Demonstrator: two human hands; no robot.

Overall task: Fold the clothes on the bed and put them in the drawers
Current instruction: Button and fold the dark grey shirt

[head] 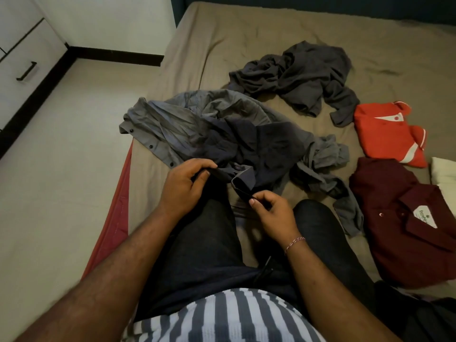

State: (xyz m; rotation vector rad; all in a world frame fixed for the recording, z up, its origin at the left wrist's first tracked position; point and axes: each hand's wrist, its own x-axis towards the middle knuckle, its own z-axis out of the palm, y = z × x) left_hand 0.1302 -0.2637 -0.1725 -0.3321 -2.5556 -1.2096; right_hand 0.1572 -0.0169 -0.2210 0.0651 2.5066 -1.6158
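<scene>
currently: navy shirt point(249, 146), collar edge pinched by left hand point(183, 186) and right hand point(271, 208) fingers, spread taut for folding on bed point(222, 33).

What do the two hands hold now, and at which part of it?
Both hold the dark navy shirt: the left hand grips its near edge, and the right hand pinches the rolled collar-like end.

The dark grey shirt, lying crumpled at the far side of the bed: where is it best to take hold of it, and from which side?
Probably the sleeve of the dark grey shirt trailing toward the orange shirt. It lies flat and apart from the bunched body, on the near right, so come from there.
</scene>
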